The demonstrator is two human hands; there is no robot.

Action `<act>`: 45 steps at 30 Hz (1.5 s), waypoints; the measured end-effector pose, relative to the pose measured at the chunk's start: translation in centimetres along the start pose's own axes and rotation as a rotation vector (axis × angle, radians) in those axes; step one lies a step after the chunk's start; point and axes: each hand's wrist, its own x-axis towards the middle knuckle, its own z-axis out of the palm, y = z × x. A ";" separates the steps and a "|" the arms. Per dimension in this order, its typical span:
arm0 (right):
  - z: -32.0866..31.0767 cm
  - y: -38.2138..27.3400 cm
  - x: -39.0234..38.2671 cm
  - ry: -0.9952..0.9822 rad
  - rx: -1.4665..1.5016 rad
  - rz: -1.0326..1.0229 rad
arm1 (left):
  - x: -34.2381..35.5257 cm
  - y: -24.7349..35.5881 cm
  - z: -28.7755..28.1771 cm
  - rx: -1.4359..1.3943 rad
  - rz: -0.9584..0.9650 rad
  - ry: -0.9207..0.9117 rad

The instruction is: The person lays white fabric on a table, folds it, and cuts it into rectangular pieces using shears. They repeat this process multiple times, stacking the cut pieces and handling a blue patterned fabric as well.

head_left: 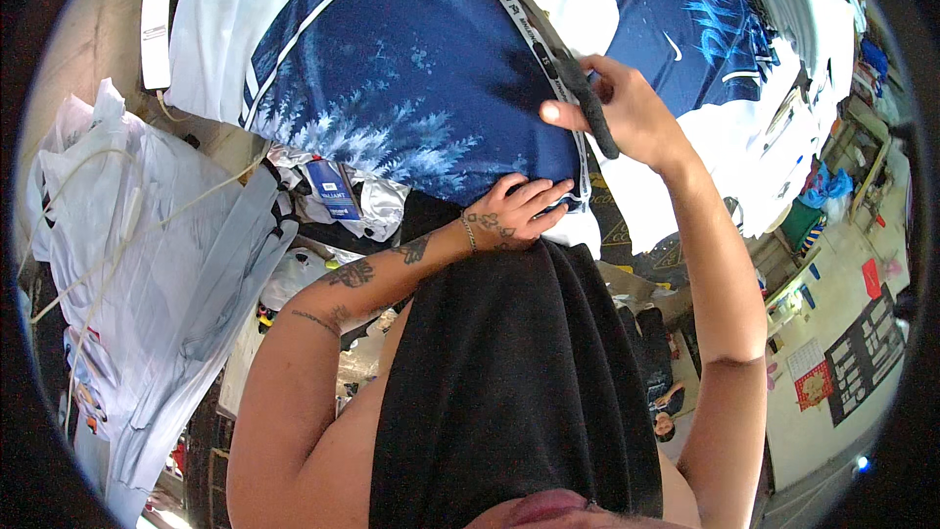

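blue cloth (pixel 411 69) with a pale tree print and white parts fills the upper middle of the frame, spread flat, and both hands work at its near edge. right hand (pixel 627 113), in the upper centre right, is closed in a pinch: thumb and fingers grip a dark grey strip (pixel 592 108), maybe a cuff or trim, which lies against a white band (pixel 524 24) with small dark marks. this band and the strip run together in one long line, from the top centre of the frame down toward the centre right, so the long axis is diagonal. left hand (pixel 514 211) lies lower, in the centre of the frame, fingers bent and pressing flat on the cloth edge, just where the band comes down; it holds the cloth down and does not pinch anything i can see. the lower end of the band is nearer to the left hand, the upper part nearer to the right one. the two hands are near but apart.

at the left of the frame lies a pile of pale grey cloth (pixel 147 264). black cloth (pixel 509 372) hangs in the lower centre. another person (pixel 666 402) sits far below at the lower right.
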 end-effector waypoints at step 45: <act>3.2 26.9 -25.0 0.938 0.225 0.208 | 3.1 1.4 -7.4 -0.076 -0.156 -0.618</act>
